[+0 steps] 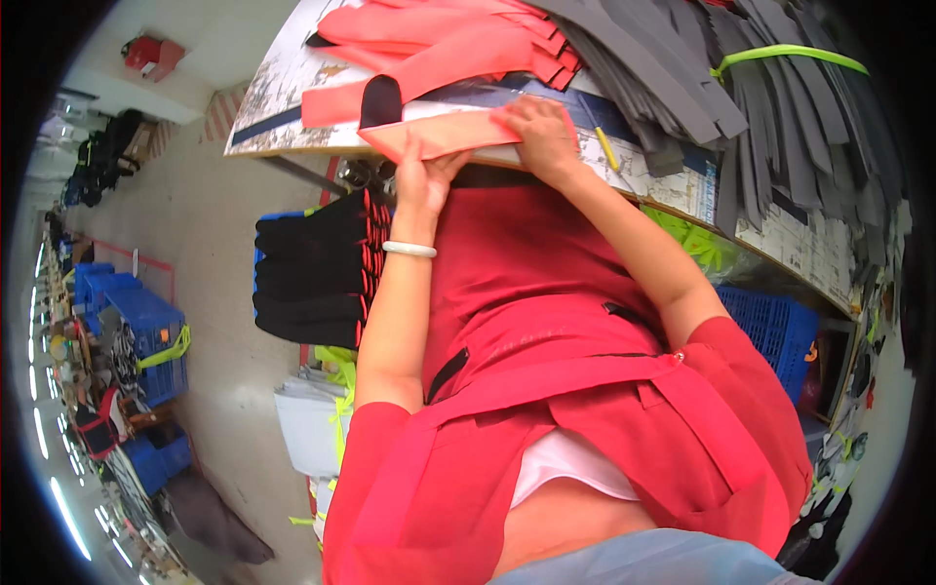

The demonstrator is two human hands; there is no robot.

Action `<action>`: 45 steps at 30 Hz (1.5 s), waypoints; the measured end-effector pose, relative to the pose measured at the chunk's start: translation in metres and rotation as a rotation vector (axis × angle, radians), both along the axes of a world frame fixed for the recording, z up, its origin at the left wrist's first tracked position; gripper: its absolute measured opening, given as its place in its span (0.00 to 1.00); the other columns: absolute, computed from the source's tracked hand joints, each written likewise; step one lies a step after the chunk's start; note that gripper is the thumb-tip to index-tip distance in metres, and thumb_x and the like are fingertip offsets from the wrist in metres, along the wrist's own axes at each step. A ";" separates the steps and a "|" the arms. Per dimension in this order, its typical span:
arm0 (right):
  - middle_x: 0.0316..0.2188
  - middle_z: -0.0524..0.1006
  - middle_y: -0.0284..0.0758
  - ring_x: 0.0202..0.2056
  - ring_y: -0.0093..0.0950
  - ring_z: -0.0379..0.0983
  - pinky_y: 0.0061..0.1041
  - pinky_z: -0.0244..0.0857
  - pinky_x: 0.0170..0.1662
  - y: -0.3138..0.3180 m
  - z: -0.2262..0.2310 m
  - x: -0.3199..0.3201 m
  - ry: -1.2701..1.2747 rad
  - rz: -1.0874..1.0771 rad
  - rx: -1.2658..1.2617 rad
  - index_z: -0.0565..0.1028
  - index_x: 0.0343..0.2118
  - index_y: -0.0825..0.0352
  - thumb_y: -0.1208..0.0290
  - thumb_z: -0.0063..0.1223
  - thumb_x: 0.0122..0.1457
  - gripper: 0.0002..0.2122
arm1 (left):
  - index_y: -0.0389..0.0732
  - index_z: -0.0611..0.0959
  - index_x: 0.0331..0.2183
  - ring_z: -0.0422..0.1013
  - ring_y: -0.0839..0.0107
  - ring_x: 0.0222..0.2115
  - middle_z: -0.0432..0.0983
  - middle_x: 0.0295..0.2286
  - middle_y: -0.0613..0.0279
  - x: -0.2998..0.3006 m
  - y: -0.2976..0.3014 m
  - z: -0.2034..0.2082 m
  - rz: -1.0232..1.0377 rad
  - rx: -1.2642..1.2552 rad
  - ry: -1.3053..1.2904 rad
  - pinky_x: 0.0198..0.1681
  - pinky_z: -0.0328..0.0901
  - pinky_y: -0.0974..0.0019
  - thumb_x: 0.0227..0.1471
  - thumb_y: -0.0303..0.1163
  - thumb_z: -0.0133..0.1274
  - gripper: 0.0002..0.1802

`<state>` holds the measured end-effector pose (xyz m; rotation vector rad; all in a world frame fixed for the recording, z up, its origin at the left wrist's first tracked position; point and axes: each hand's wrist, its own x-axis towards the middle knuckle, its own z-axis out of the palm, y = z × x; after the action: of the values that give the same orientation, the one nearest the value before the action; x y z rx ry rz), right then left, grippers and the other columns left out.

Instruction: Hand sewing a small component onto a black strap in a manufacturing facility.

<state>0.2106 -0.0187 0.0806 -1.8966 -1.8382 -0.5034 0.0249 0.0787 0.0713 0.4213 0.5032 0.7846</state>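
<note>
At the edge of the table, the coral strip lies lengthwise nine-to-three o'clock, held by the left hand from seven and the right hand at three (both touching, neither nearer).

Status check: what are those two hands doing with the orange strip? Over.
Left hand holding the orange strip by its near edge. Right hand touching its right end. More orange strips lie just beyond; thin yellow tool to the right.
</note>
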 end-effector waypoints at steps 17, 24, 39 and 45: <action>0.57 0.64 0.39 0.57 0.39 0.60 0.39 0.51 0.58 -0.149 0.117 0.070 -0.030 -0.384 -0.185 0.69 0.54 0.54 0.74 0.58 0.45 0.28 | 0.32 0.71 0.48 0.70 0.61 0.46 0.72 0.45 0.52 -0.025 0.027 -0.036 0.085 0.014 0.098 0.52 0.66 0.57 0.53 0.21 0.52 0.19; 0.38 0.79 0.36 0.38 0.32 0.75 0.28 0.68 0.42 -0.144 0.129 0.093 0.538 -0.366 -0.036 0.71 0.52 0.64 0.74 0.49 0.57 0.18 | 0.30 0.70 0.50 0.65 0.58 0.51 0.69 0.50 0.49 -0.037 0.036 -0.042 0.045 -0.005 0.010 0.58 0.58 0.55 0.62 0.34 0.43 0.20; 0.40 0.77 0.39 0.42 0.27 0.72 0.24 0.64 0.48 -0.208 0.088 0.044 0.782 -0.312 -1.209 0.69 0.53 0.68 0.71 0.51 0.56 0.21 | 0.29 0.69 0.50 0.67 0.60 0.50 0.70 0.48 0.50 -0.034 0.018 -0.029 0.187 0.081 0.076 0.55 0.62 0.58 0.62 0.34 0.42 0.20; 0.40 0.76 0.44 0.44 0.39 0.72 0.35 0.64 0.48 -0.056 0.048 -0.028 0.448 -0.011 -0.369 0.70 0.52 0.61 0.55 0.51 0.58 0.22 | 0.29 0.70 0.49 0.69 0.63 0.48 0.71 0.47 0.51 -0.033 0.017 -0.031 0.225 0.136 0.125 0.53 0.64 0.61 0.60 0.30 0.44 0.19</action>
<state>0.1830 -0.0747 0.1286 -2.0387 -1.6953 0.2658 -0.0083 0.0959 0.0406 0.5487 0.6232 1.0177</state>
